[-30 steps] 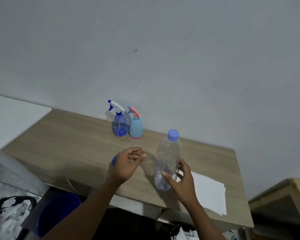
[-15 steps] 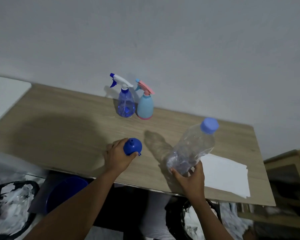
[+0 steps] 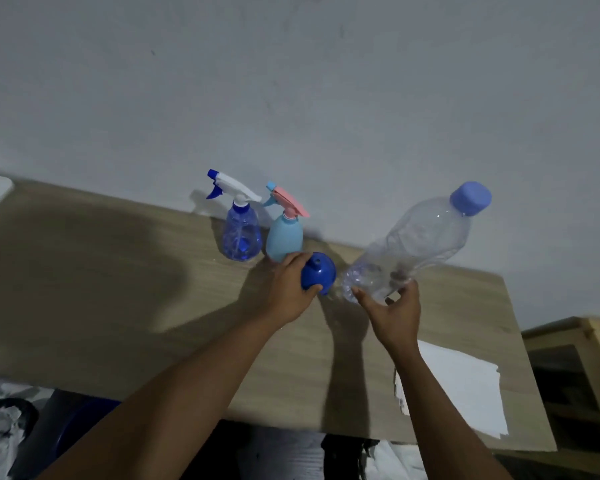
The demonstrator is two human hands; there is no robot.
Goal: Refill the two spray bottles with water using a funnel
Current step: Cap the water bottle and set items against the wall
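Observation:
Two spray bottles stand side by side at the back of the wooden table [image 3: 84, 306], against the wall: a clear blue one with a white and blue trigger [image 3: 240, 233] and a light blue one with a pink trigger [image 3: 284, 233]. My left hand [image 3: 290, 296] grips a blue funnel [image 3: 318, 277] just in front of the light blue bottle. My right hand [image 3: 394, 313] holds the base of a clear plastic water bottle [image 3: 416, 244] with a blue cap, tilted up and to the right above the table.
A stack of white paper [image 3: 465, 389] lies on the table's right front. A wooden cabinet [image 3: 582, 375] stands to the right. Below the front edge are a dark blue bucket [image 3: 80, 424] and a black bag with white scraps [image 3: 4, 434].
My left hand picked up the blue funnel and carried it toward the spray bottles. My right hand lifted and tilted the water bottle to the right.

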